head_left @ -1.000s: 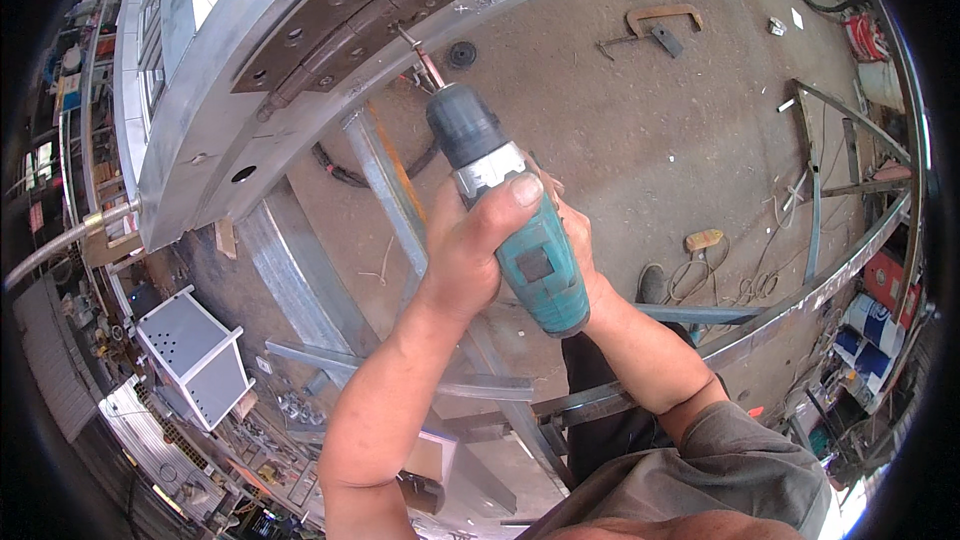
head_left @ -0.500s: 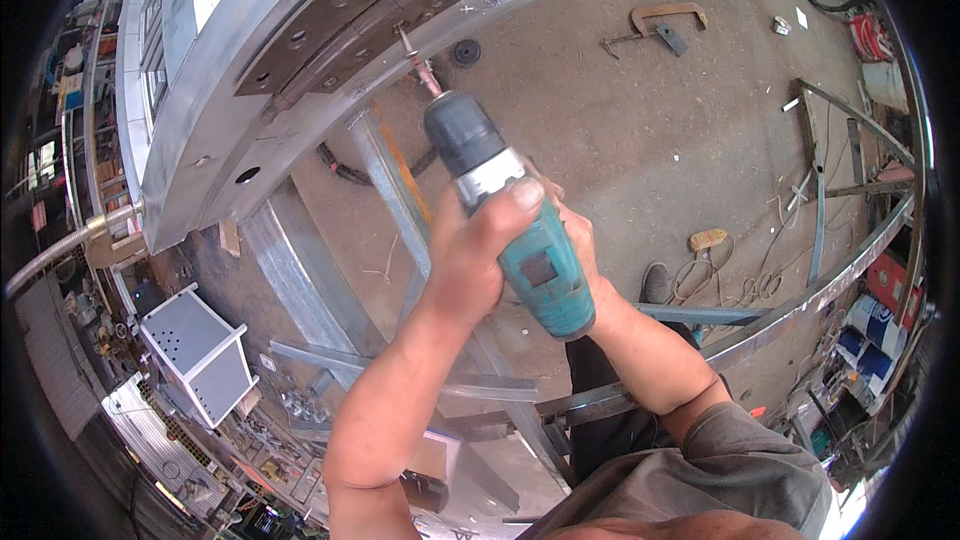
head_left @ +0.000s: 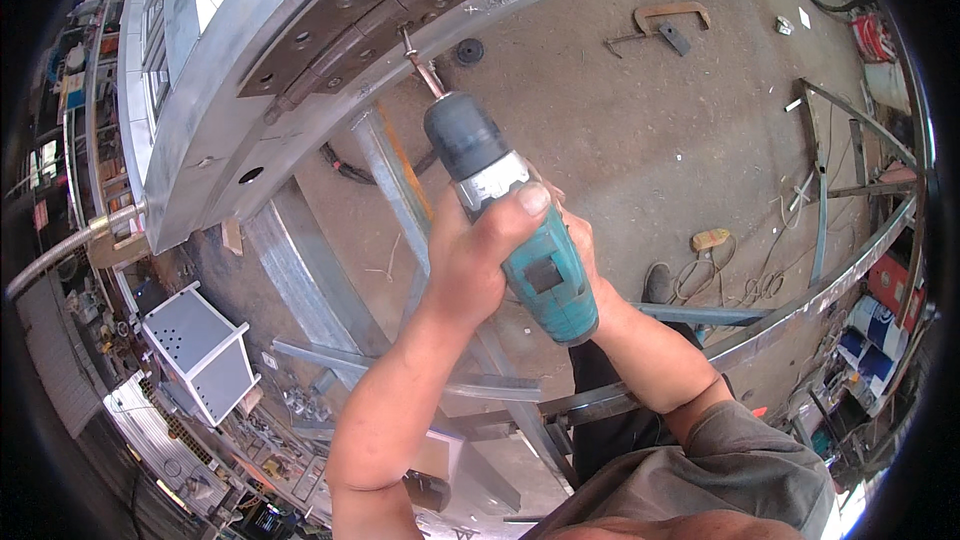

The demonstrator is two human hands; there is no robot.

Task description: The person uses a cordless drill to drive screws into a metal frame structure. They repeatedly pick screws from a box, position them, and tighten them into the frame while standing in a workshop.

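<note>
Left hand (head_left: 474, 258) wrapped round teal drill (head_left: 560, 302), thumb on top | right hand (head_left: 581, 242) gripping its right side, partly hidden | drill above floor (head_left: 620, 140), bit (head_left: 428, 76) end at brown hinge (head_left: 350, 50) on metal frame (head_left: 190, 202)

You get soft, fairly bright light across the floor (head_left: 600, 120) — its shadows faint and loose-edged. Glare whitens part of the metal frame (head_left: 200, 155) at upper left and flares beside your sleeve (head_left: 765, 455) at lower right. Your left hand (head_left: 468, 260) looks slightly blurred, and straight edges bow toward the dark, round rim
</note>
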